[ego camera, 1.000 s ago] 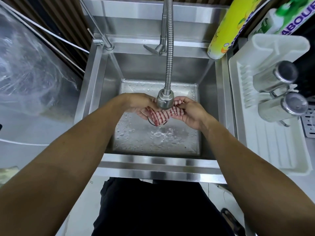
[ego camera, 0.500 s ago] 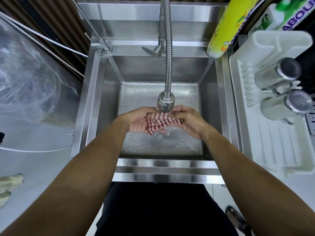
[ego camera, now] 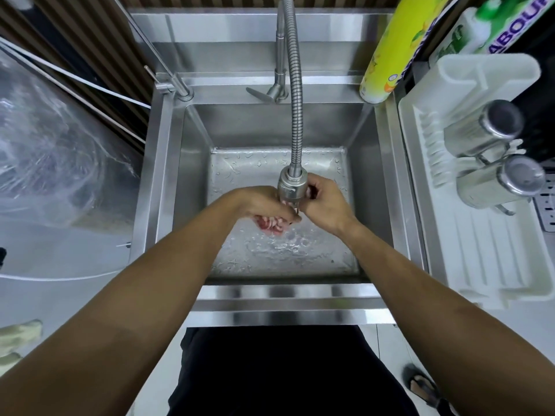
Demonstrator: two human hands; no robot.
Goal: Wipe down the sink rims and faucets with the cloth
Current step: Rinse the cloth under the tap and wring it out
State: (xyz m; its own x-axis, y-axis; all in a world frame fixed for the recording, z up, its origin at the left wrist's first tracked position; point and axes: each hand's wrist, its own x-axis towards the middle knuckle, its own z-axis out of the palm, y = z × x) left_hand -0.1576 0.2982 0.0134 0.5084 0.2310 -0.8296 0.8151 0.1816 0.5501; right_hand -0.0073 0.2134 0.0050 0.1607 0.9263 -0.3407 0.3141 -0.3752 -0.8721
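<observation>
**Both hands meet under the spray head, cloth bunched in your left**

Your left hand (ego camera: 264,205) is curled palm-down around the red-and-white checked cloth (ego camera: 270,225), which shows only as a wet, blurred wad poking out below your fingers. Your right hand (ego camera: 326,202) sits just beside it, fingers folded in toward the spray head (ego camera: 292,187); you appear to pinch the cloth's other end there, but the spray head hides the contact, so you cannot be sure of the grip from this view.

You stand at a stainless steel sink (ego camera: 282,298) with a deep square basin, its floor wet and beaded with drops, water pooling beneath your hands. A flexible metal hose (ego camera: 295,94) arcs down from the back ledge to the spray head, and the faucet lever (ego camera: 261,94) sits at its base. A second, thinner tap (ego camera: 183,91) stands at the back left corner of the rim.

To your right, a white plastic drying rack (ego camera: 480,235) holds two steel cups (ego camera: 492,154) lying on their sides. A yellow bottle (ego camera: 396,49) stands at the back right corner of the sink, with a green-and-white bottle (ego camera: 486,28) further right. To your left, crumpled clear plastic sheeting (ego camera: 54,151) covers the counter. A slatted brown wall (ego camera: 90,40) runs behind.

The cloth hangs over the basin, directly under the spray head, between your two hands.
</observation>
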